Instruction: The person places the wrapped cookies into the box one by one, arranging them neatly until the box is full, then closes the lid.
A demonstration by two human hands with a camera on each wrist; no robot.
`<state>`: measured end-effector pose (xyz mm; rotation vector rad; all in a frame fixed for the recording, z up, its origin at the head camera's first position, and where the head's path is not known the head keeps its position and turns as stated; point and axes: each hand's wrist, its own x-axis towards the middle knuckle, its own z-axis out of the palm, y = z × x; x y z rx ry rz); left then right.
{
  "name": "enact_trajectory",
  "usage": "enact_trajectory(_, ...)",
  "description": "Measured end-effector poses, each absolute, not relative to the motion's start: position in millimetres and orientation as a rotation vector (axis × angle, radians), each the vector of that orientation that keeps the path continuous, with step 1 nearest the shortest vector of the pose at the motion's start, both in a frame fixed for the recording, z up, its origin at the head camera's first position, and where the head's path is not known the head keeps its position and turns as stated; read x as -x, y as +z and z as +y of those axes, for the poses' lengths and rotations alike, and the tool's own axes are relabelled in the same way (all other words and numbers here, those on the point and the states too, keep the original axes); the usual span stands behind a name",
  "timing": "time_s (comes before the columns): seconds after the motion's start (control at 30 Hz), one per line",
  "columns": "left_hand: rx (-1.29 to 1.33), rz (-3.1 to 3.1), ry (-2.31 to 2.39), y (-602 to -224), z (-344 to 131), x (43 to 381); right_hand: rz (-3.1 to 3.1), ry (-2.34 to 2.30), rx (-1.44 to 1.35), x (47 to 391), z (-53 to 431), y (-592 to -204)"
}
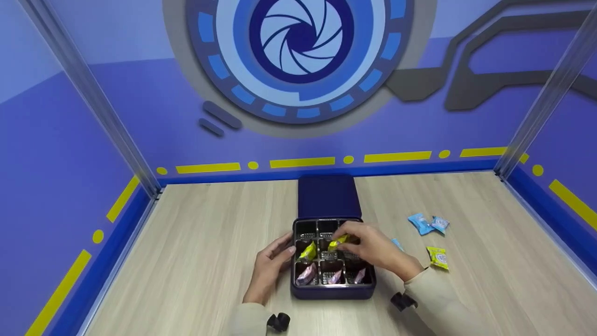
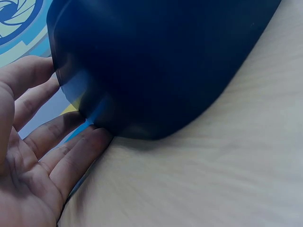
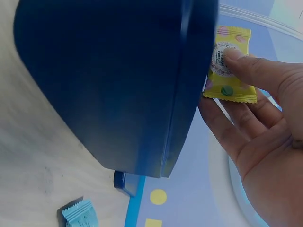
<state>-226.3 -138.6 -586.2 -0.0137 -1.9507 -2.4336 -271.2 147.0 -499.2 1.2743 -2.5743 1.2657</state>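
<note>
A dark blue box (image 1: pixel 333 293) with a black divided insert stands on the table, its lid (image 1: pixel 329 196) folded open behind it. My left hand (image 1: pixel 273 263) rests against the box's left side, fingers fairly straight, fingertips at the wall in the left wrist view. Over the middle compartment, my right hand (image 1: pixel 373 245) pinches a yellow-wrapped candy (image 3: pixel 232 66) between thumb and fingers. Another yellow candy (image 1: pixel 308 252) sits in the middle row's left compartment. The front row holds three pink candies, one per compartment, among them the left one (image 1: pixel 306 274).
Right of the box lie two blue candies (image 1: pixel 420 224) side by side and a yellow candy (image 1: pixel 437 257) nearer the right forearm. Another blue candy (image 3: pixel 81 215) is partly hidden behind the right hand in the head view. Blue panels (image 1: pixel 116 93) wall the table's back and sides.
</note>
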Motion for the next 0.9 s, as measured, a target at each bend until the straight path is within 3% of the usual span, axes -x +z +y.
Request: enact_trajectory(0.9,0.115,-2.079,-2.354,-583,-141,225,-2.545,1.219,-1.346,274,135,-505)
